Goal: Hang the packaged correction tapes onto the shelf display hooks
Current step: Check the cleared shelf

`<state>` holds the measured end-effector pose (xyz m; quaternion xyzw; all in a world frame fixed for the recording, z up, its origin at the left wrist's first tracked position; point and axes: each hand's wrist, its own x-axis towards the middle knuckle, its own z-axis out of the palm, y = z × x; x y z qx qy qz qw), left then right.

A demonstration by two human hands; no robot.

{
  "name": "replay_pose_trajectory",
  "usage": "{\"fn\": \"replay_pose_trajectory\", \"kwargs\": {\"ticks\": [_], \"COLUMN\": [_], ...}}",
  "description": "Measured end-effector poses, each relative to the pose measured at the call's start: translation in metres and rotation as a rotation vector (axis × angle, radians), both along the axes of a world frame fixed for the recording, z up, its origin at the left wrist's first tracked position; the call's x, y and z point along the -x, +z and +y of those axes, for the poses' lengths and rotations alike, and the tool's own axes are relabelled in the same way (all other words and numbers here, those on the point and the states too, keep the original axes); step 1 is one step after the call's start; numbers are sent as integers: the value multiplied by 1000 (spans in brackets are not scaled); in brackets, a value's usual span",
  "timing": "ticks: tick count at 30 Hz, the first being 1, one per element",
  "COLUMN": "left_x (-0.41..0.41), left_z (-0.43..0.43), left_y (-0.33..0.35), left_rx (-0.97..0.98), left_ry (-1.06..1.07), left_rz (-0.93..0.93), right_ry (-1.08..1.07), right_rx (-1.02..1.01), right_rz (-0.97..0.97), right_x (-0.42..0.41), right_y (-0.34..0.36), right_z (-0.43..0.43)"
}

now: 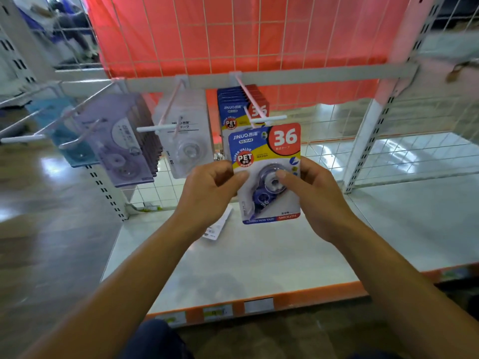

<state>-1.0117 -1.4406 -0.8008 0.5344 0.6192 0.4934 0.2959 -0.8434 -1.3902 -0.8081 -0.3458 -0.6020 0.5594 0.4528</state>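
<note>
Wide wire grid panel (207, 35) at the back, red cloth hanging behind it. Below, a pale shelf (259, 255) with an orange front edge. Across the grid, a white crossbar (324, 72) carrying hooks that jut toward the viewer.

On the hooks, left to right: a row of purple packs (121, 141), a row of clear white packs (184, 141), and a row of blue packs (233, 110) marked 36.

In front of that blue row, held upright above the shelf, one correction tape pack (264, 156): blue, yellow and red card with a clear bubble over the tape. Top edge right at the white tip of the hook (269, 118); cannot tell whether threaded on.

Left hand (207, 193) at the pack's left edge, grip pinching: thumb on the front, fingers curled behind. Right hand (316, 195) at the right edge, grip likewise pinching, thumb pressed on the bubble.

Lying flat on the shelf under the left hand, a small white card (217, 226).
</note>
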Motion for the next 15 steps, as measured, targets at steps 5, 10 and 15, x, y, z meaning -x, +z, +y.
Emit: {"fn": "replay_pose_trajectory", "kwargs": {"ticks": [5, 10, 15], "left_x": [4, 7, 10], "left_z": [6, 13, 23], "left_y": [-2, -2, -5], "left_rx": [28, -10, -16], "left_ry": [32, 37, 60], "left_rz": [-37, -42, 18], "right_ry": [-16, -8, -1], "right_rx": [23, 19, 29], "right_rz": [-27, 8, 60], "right_x": [8, 11, 14], "right_y": [-4, -8, -12], "right_z": [5, 13, 25]}}
